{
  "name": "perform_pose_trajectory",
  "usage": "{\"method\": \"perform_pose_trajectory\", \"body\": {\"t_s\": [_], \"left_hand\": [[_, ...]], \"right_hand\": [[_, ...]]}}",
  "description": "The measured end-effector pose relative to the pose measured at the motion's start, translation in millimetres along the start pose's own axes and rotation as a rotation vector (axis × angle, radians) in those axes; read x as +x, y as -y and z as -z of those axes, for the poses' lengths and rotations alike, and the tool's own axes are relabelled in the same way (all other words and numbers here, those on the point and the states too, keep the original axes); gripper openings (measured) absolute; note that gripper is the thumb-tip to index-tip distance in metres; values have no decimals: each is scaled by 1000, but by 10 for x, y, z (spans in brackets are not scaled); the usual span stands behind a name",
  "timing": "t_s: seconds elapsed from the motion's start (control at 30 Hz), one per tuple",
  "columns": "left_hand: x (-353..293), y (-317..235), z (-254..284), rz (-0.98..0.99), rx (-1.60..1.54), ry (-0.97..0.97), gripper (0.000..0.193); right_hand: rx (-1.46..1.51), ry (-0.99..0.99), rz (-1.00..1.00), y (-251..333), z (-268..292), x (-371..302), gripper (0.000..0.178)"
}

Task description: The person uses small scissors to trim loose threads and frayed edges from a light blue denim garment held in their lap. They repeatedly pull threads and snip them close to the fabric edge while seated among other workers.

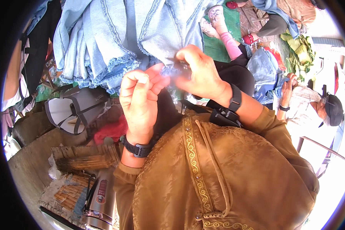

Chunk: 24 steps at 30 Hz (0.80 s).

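Observation:
Light-blue denim garments (99, 34) with frayed hems hang in a thick layer in front of me. My left hand (140, 96) is by the lower edge of the denim, palm turned up, thumb pressed to the curled index finger. Whatever it pinches is too small to name. Close on its right is my right hand (203, 73), bent toward the same frayed edge. Its fingertips are smeared by motion, and a dark blur between them cannot be made out. A bluish frayed strip (170, 70) shows between the two hands.
At left lies a grey-and-white bag-like container (74, 109) with dark straps. A steel flask (101, 195) stands at lower left beside a wooden board (86, 158). A capped person (306, 101) sits at right near more denim (262, 69). Other people's legs (230, 40) show beyond.

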<state>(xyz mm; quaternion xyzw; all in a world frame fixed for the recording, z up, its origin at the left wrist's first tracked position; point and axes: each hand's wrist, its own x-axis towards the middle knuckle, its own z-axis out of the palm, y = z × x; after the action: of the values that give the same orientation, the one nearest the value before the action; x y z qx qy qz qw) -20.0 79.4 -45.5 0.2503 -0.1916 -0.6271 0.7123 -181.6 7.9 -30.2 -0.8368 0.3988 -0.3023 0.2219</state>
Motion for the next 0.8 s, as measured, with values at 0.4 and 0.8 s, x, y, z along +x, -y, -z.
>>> {"method": "perform_pose_trajectory", "body": {"t_s": [0.4, 0.8], "left_hand": [[172, 223, -37, -514, 1328, -9, 23], [-144, -66, -120, -515, 1250, -118, 21]], "right_hand": [[133, -159, 113, 42, 248, 21, 25], [224, -123, 88, -68, 303, -85, 23]]}}
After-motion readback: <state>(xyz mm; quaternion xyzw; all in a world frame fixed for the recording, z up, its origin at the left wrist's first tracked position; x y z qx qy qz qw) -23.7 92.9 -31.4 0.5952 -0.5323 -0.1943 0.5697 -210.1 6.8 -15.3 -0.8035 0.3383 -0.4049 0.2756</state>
